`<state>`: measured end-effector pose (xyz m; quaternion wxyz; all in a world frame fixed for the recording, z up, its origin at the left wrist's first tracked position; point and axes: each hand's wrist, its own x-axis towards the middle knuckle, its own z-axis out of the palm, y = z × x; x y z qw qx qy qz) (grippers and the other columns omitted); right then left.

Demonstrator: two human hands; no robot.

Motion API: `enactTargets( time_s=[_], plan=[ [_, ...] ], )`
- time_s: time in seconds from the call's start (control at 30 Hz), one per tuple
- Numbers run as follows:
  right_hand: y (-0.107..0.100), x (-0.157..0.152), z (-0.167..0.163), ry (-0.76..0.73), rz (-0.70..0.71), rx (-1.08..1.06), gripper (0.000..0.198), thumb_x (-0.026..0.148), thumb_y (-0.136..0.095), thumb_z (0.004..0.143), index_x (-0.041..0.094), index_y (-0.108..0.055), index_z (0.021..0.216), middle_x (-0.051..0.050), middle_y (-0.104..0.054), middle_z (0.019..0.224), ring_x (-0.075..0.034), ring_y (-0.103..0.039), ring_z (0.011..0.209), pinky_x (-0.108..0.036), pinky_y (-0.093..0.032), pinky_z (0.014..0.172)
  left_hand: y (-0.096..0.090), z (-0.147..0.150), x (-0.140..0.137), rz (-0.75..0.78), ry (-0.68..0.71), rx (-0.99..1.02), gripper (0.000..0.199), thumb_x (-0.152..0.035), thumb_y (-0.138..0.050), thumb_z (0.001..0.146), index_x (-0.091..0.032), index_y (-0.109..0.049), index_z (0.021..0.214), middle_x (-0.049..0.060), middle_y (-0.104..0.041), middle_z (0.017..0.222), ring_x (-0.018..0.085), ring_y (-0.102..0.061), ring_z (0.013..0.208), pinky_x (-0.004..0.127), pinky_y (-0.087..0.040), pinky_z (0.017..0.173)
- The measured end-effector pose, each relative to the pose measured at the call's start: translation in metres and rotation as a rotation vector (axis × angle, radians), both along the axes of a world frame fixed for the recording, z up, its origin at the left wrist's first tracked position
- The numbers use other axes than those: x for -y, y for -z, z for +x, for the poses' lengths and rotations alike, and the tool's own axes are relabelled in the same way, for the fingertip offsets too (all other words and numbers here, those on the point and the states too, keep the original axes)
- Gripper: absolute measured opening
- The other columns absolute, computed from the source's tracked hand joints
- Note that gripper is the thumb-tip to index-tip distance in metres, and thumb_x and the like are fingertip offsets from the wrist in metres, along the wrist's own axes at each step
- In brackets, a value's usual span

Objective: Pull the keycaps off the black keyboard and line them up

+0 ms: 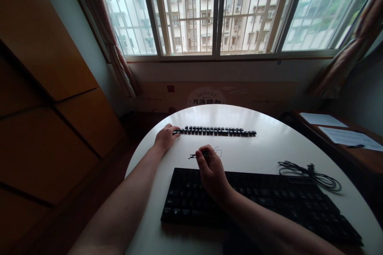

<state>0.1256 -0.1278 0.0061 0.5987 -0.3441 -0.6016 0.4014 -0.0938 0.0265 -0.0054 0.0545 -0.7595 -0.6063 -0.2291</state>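
Observation:
Black keycaps (215, 130) stand in a long double row across the far part of the white round table (266, 149). At the left end of that row, my left hand (166, 138) has its thumb and fingers closed around a keycap. My right hand (212, 169) is closed on a keycap puller (192, 155), a small tool with thin wire loops sticking out on both sides of the fist. Its handle is mostly hidden by the fingers. Below the right hand and forearm lies a black keyboard (269, 197), partly covered by them.
A coiled black cable (324, 181) lies behind the keyboard's right side. To the right, a brown desk (308, 127) holds paper sheets (350, 137) and a pen (356, 146). A wooden cabinet (77, 123) stands left; a long printed box (254, 91) is beneath the window.

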Motion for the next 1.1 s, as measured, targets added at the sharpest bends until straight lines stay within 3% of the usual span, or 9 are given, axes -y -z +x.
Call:
enactTargets(
  time_s=[0.13,0.23,0.33,0.47,0.6,0.77,1.1],
  plan=[
    [0.001,0.0,0.001,-0.017,-0.003,-0.005,0.02,0.038,-0.049,0.096,0.02,-0.052,0.088,0.004,-0.048,0.063,-0.012,-0.043,0.054,-0.025,-0.036,0.054,-0.01,-0.001,0.006,0.153,-0.04,0.101,0.027,-0.036,-0.057,0.089,-0.02,-0.068,0.108,0.005,-0.063,0.093,0.018,-0.061,0.08,0.028,-0.047,0.073],
    [0.002,0.0,0.0,-0.031,-0.027,0.022,0.023,0.04,-0.047,0.097,0.02,-0.051,0.086,0.005,-0.046,0.062,-0.013,-0.042,0.054,-0.025,-0.035,0.053,-0.02,0.009,0.016,0.236,-0.051,0.16,0.031,-0.038,-0.046,0.094,-0.017,-0.069,0.095,0.006,-0.063,0.086,0.018,-0.059,0.076,0.029,-0.046,0.073],
    [0.002,0.0,0.0,-0.089,-0.041,0.108,0.025,0.041,-0.045,0.097,0.02,-0.049,0.083,0.004,-0.048,0.063,-0.013,-0.045,0.057,-0.026,-0.036,0.056,-0.028,0.029,0.029,0.123,0.07,0.122,0.039,-0.04,-0.04,0.095,-0.018,-0.068,0.078,0.005,-0.064,0.076,0.018,-0.057,0.072,0.03,-0.043,0.071],
    [0.001,0.003,0.0,-0.22,0.007,0.242,0.022,0.037,-0.048,0.096,0.02,-0.051,0.082,0.002,-0.054,0.067,-0.015,-0.049,0.06,-0.027,-0.038,0.059,-0.03,0.052,0.044,-0.101,0.344,-0.028,0.037,-0.043,-0.048,0.092,-0.019,-0.067,0.07,0.003,-0.065,0.069,0.017,-0.056,0.065,0.028,-0.039,0.063],
    [-0.001,0.006,0.001,-0.171,0.038,0.334,0.022,0.034,-0.048,0.096,0.02,-0.051,0.079,0.001,-0.054,0.065,-0.015,-0.049,0.059,-0.027,-0.035,0.057,-0.026,0.064,0.053,-0.186,0.475,-0.081,0.038,-0.044,-0.053,0.089,-0.019,-0.064,0.063,0.001,-0.061,0.059,0.014,-0.05,0.058,0.026,-0.032,0.056],
    [-0.001,0.004,0.004,-0.147,0.091,0.46,0.021,0.032,-0.05,0.094,0.02,-0.051,0.077,-0.001,-0.056,0.065,-0.017,-0.051,0.06,-0.028,-0.033,0.057,-0.014,0.077,0.057,-0.324,0.567,-0.129,0.048,-0.05,-0.049,0.09,-0.018,-0.06,0.057,-0.001,-0.053,0.05,0.011,-0.037,0.049,0.026,-0.026,0.051],
    [-0.003,0.003,0.01,-0.222,0.129,0.507,0.019,0.032,-0.051,0.094,0.019,-0.053,0.079,-0.001,-0.057,0.071,-0.017,-0.053,0.065,-0.029,-0.038,0.061,-0.014,0.079,0.059,-0.312,0.576,-0.168,0.044,-0.048,-0.05,0.088,-0.018,-0.06,0.057,0.001,-0.054,0.052,0.012,-0.037,0.051,0.027,-0.026,0.052]
  ],
)
